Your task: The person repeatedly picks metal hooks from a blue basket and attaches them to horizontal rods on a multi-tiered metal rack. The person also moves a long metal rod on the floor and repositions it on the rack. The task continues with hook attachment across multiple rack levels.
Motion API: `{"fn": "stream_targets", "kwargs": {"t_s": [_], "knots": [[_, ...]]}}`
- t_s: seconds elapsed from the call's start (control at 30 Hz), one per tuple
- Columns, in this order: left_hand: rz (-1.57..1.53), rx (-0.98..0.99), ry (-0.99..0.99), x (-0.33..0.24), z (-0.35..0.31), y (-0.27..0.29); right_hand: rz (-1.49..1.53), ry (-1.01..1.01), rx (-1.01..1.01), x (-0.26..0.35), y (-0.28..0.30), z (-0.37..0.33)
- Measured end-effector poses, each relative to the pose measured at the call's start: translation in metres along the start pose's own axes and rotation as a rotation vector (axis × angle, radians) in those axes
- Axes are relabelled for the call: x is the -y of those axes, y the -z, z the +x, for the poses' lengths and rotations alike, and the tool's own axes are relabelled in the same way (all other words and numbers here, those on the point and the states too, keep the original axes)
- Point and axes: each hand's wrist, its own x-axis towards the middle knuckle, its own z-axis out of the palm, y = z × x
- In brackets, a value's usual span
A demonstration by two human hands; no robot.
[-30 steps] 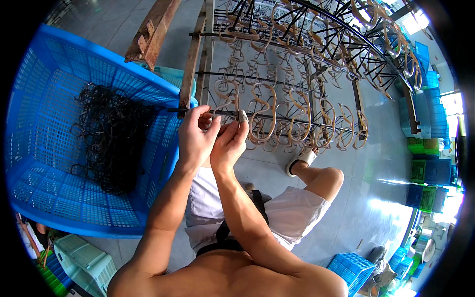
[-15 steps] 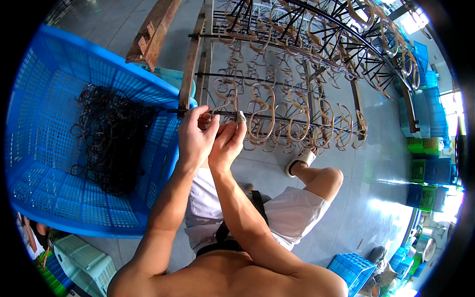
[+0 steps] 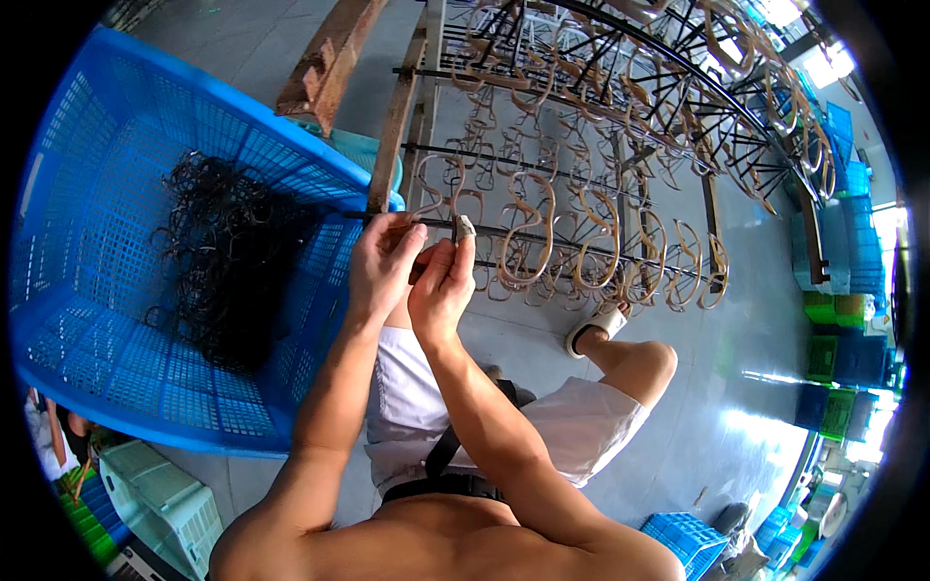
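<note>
Both my hands are together at the left end of a black rod on the rack, with fingers pinched. My left hand [image 3: 381,269] closes on the lower end of a curved tan loop shaped like an eyeglass frame [image 3: 458,180]. Beside it, my right hand [image 3: 441,295] pinches the same loop; a white wrap [image 3: 466,228] covers one fingertip. My fingers hide the exact grip. Similar figure-eight frames [image 3: 528,228] hang along the rod to the right.
A large blue mesh basket [image 3: 107,382] stands at the left with a tangle of dark curved pieces [image 3: 232,261]. The rack's rusty post [image 3: 395,121] rises just beyond my hands, and its upper rods [image 3: 668,73] are crowded with more frames. Stacked crates [image 3: 833,334] line the far right.
The view has shifted, so the rack and basket sit slightly farther right in it. My hands stay pinched at the same loop, with only slight finger movement.
</note>
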Motion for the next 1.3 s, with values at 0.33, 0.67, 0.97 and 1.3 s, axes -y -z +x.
{"fn": "stream_targets", "kwargs": {"t_s": [0.33,0.67,0.97,1.3], "knots": [[-0.666,0.101,0.478,-0.003,0.004,0.014,-0.187,0.086,0.074,0.002,0.005,-0.001],[-0.802,0.158,0.599,0.019,0.006,0.016,-0.19,0.148,0.098,0.003,0.013,0.004],[-0.405,0.042,0.433,-0.005,0.024,0.017,-0.151,0.029,0.125,-0.006,0.02,0.001],[0.093,0.02,0.195,-0.001,0.067,0.016,-0.265,-0.253,1.126,0.027,0.234,0.019]]}}
